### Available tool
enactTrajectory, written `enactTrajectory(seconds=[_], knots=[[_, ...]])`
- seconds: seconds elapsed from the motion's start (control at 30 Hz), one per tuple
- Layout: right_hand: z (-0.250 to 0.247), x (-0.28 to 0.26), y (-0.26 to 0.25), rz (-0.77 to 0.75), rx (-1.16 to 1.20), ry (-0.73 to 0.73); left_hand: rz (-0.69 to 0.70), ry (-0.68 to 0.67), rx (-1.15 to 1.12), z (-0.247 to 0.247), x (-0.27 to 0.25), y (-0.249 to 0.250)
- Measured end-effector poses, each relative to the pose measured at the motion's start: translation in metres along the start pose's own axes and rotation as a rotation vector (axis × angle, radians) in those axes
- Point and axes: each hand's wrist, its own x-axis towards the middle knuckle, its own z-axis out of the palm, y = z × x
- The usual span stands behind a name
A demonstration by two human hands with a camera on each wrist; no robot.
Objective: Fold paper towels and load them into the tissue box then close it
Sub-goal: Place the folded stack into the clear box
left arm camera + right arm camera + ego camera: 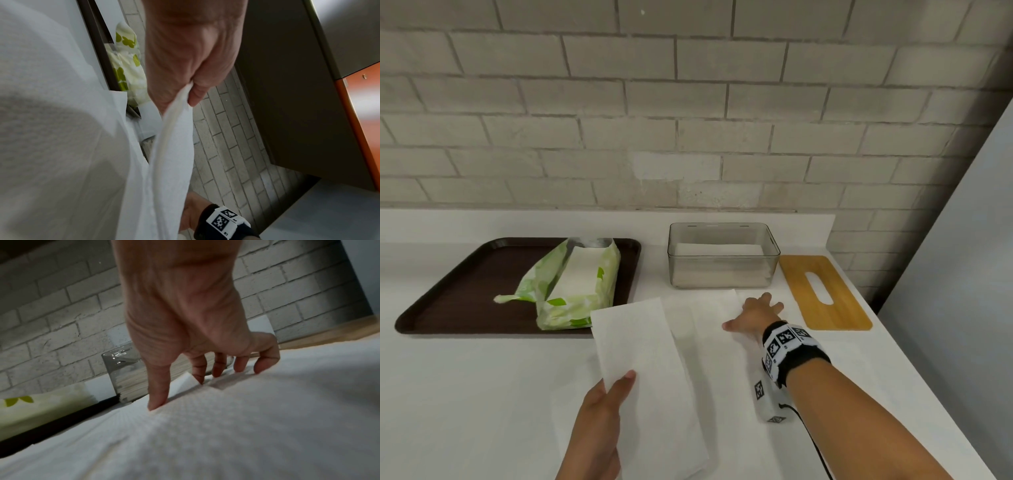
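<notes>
Mid-fold: my left hand (599, 407) pinches the lifted paper towel (633, 346), right hand (755, 317) spread, pinning it. Tissue box (722, 270) partly loaded; lid (825, 294) still off.

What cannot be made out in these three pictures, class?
- How many towels the tissue box holds: head view, hazy wall.
- Towels left in the green packet: wrapper hides them.
- Left hand fingers: left wrist view, paper towel covers them.
- Bamboo lid: right wrist view, blurred.

Head view bright and even — wrist views dim, blurred.
</notes>
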Motion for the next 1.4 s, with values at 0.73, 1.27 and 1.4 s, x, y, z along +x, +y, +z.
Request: enactTrajectory(seconds=[0.73, 1.27, 1.4], knots=[[-0.021, -0.146, -0.011, -0.581, 0.838, 0.319, -0.143, -0.227, -0.173, 0.047, -0.012, 0.022], [-0.024, -0.179, 0.015, -0.621, 1.334, 0.058, 0.593, -0.272, 0.2, 0.069, -0.028, 0.023], [-0.015, -0.176, 0.018, -0.595, 1.296, 0.126, 0.562, -0.269, 0.161, 0.075, -0.027, 0.014]])
